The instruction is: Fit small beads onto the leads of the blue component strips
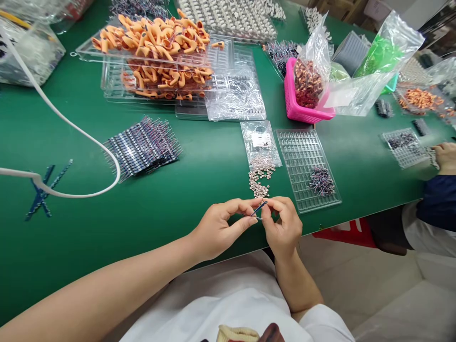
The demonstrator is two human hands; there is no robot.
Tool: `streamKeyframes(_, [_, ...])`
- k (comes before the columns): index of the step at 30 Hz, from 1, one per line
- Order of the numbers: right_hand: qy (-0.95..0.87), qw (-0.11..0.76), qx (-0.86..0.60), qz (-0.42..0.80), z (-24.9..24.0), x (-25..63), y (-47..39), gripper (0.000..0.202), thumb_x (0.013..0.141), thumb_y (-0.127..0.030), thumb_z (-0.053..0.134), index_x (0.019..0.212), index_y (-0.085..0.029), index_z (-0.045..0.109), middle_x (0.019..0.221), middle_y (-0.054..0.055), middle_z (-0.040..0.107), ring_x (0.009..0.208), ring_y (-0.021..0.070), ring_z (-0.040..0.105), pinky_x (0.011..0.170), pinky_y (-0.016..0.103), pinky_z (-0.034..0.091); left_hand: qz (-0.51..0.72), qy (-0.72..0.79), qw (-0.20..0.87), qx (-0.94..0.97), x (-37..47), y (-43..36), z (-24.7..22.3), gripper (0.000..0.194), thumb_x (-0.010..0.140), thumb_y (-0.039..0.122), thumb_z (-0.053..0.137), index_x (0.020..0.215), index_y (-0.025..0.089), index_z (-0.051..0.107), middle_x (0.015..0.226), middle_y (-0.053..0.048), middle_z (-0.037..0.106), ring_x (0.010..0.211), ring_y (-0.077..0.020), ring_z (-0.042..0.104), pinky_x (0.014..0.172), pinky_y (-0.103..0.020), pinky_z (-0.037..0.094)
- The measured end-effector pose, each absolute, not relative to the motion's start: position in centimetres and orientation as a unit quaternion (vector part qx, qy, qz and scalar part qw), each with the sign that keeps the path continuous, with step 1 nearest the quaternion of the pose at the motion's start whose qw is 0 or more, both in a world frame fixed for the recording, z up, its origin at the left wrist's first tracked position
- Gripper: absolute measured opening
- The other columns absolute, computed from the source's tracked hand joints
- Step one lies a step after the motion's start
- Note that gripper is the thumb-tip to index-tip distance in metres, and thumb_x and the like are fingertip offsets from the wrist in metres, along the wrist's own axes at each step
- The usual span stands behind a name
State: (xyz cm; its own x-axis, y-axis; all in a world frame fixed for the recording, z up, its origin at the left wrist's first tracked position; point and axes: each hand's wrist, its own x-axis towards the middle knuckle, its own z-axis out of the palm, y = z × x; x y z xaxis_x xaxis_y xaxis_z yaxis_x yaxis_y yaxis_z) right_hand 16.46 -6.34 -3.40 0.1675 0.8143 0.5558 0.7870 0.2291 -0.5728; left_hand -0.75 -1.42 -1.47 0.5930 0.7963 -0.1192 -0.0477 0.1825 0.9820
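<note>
Between my fingertips, near the front edge of the green table (210,175), is a thin dark blue strip-like piece (259,209). My left hand (223,228) pinches its left part with thumb and forefinger. At its other end, the fingers of my right hand (284,225) are closed; whether they grip the strip or a tiny part on it is too small to tell. Just beyond my fingertips lie several small pinkish round pieces (259,183), spilling from a clear labelled bag (261,137). To their right is a clear ribbed tray (302,161) with a heap of small dark thin parts (321,181).
Stacked clear trays (110,83) carry orange curved parts (160,38). A bundle of dark strips (142,147) lies left, near a white cable (81,126) and crossed blue strips (42,194). A pink basket (297,111) holds bagged copper-coloured parts. Another person's hand (446,156) is far right.
</note>
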Motion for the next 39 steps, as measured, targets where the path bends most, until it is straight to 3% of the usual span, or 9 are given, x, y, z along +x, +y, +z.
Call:
streamKeyframes(7, [-0.665, 0.439, -0.602, -0.047, -3.64, 16.46, -6.45, 0.025, 0.091, -0.01, 0.068, 0.111, -0.024, 0.067, 0.09, 0.004, 0.072, 0.078, 0.0155, 0.069, 0.066, 0.027, 0.058, 0.313, 0.329, 0.712, 0.536, -0.64, -1.68, -1.68, 0.011, 0.091, 0.027, 0.067, 0.086, 0.018, 0.063, 0.102, -0.012, 0.077, 0.13, -0.0314, 0.062, 0.108, -0.043, 0.049])
streamKeyframes(15, [-0.662, 0.442, -0.604, -0.043, -3.56, 16.38, -6.44, 0.022, 0.09, -0.01, 0.066, 0.107, -0.024, 0.067, 0.09, 0.004, 0.071, 0.075, 0.0143, 0.069, 0.061, 0.025, 0.057, 0.308, 0.325, 0.673, 0.589, -0.72, -1.67, -1.42, 0.01, 0.092, 0.026, 0.066, 0.086, 0.018, 0.063, 0.118, -0.016, 0.076, 0.125, -0.0305, 0.066, 0.107, -0.043, 0.049])
streamKeyframes(21, [-0.661, 0.452, -0.598, -0.042, -3.7, 16.46, -6.39, 0.021, 0.088, -0.009, 0.067, 0.103, -0.024, 0.065, 0.088, 0.003, 0.071, 0.073, 0.0141, 0.069, 0.057, 0.025, 0.055, 0.309, 0.322, 0.687, 0.574, -0.64, -1.62, -1.31, 0.01, 0.092, 0.026, 0.065, 0.086, 0.018, 0.062, 0.101, -0.013, 0.077, 0.124, -0.0295, 0.067, 0.105, -0.041, 0.05])
streamKeyframes(24, [-0.66, 0.456, -0.596, -0.033, -3.73, 16.47, -6.43, 0.022, 0.087, -0.009, 0.068, 0.103, -0.024, 0.066, 0.088, 0.003, 0.071, 0.075, 0.0146, 0.068, 0.056, 0.025, 0.054, 0.307, 0.326, 0.705, 0.55, -0.6, -1.58, -1.28, 0.011, 0.091, 0.026, 0.066, 0.086, 0.018, 0.062, 0.107, -0.013, 0.077, 0.121, -0.0287, 0.067, 0.104, -0.04, 0.05])
streamKeyframes(27, [-0.647, 0.467, -0.602, 0.011, -3.74, 16.57, -6.57, 0.022, 0.087, -0.008, 0.068, 0.102, -0.023, 0.068, 0.088, 0.003, 0.07, 0.071, 0.0132, 0.065, 0.057, 0.025, 0.052, 0.309, 0.336, 0.735, 0.501, -0.47, -1.43, -1.35, 0.014, 0.088, 0.029, 0.069, 0.083, 0.018, 0.061, 0.107, -0.012, 0.076, 0.115, -0.0274, 0.069, 0.1, -0.039, 0.052])
streamKeyframes(33, [-0.578, 0.504, -0.607, 0.208, -3.54, 17.06, -6.83, 0.011, 0.089, -0.014, 0.065, 0.088, -0.022, 0.071, 0.082, 0.002, 0.066, 0.069, 0.0135, 0.06, 0.055, 0.026, 0.048, 0.299, 0.391, 0.75, 0.441, -0.16, -0.98, -1.82, 0.02, 0.083, 0.034, 0.074, 0.082, 0.017, 0.063, 0.097, -0.007, 0.076, 0.095, -0.0199, 0.07, 0.089, -0.032, 0.053])
streamKeyframes(39, [-0.57, 0.508, -0.599, 0.244, -3.32, 17.07, -6.75, 0.01, 0.088, -0.016, 0.065, 0.087, -0.022, 0.073, 0.08, 0.002, 0.066, 0.07, 0.0146, 0.061, 0.055, 0.027, 0.047, 0.298, 0.41, 0.732, 0.455, -0.12, -0.74, -1.85, 0.019, 0.081, 0.033, 0.076, 0.081, 0.017, 0.066, 0.082, -0.001, 0.068, 0.077, -0.0144, 0.063, 0.075, -0.027, 0.051])
